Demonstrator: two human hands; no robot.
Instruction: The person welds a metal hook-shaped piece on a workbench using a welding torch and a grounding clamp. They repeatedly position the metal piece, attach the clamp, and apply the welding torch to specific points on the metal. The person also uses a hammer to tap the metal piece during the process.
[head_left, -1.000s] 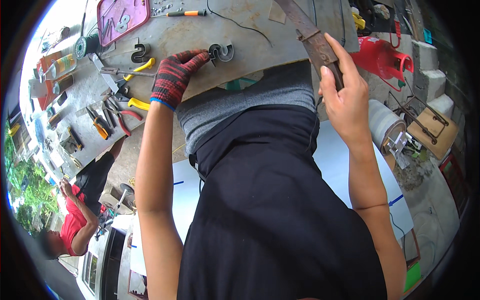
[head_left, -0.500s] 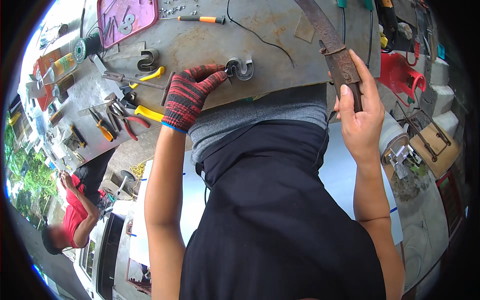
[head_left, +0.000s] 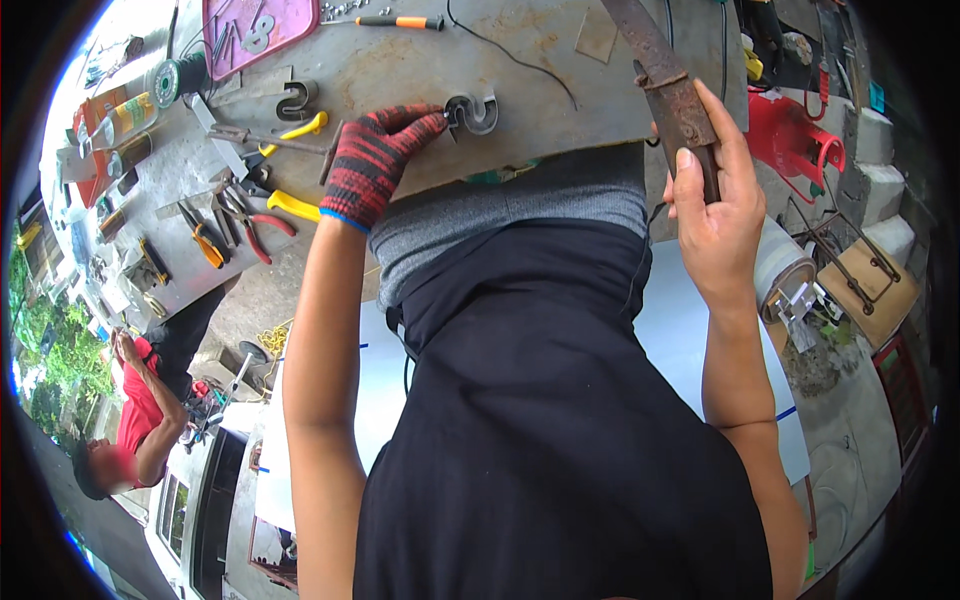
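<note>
My left hand (head_left: 372, 168), in a red and black knit glove, is closed with its fingertips at the left end of an S-shaped metal strip (head_left: 488, 117). The strip is near the front edge of the metal worktable (head_left: 545, 75). My bare right hand (head_left: 722, 215) grips the dark handle end of a rusty blade-like tool (head_left: 690, 115), with a metal band round it and its thumb laid along the top. The far end of that tool runs out of the upper edge. A second S-shaped metal piece (head_left: 296, 101) lies farther left on the table.
Left of my glove lie a T-shaped rod (head_left: 285, 143), a yellow-handled tool (head_left: 295, 207), and pliers (head_left: 243, 222). Farther back are a pink tray (head_left: 290, 20), a screwdriver (head_left: 400, 22) and a wire spool (head_left: 170, 82). A red chair (head_left: 785, 130) stands right. Another person (head_left: 140, 415) is at left.
My view has shifted a little, so the table and its tools appear slightly higher. Both hands keep their holds, and the S-shaped strip stays at my left fingertips.
</note>
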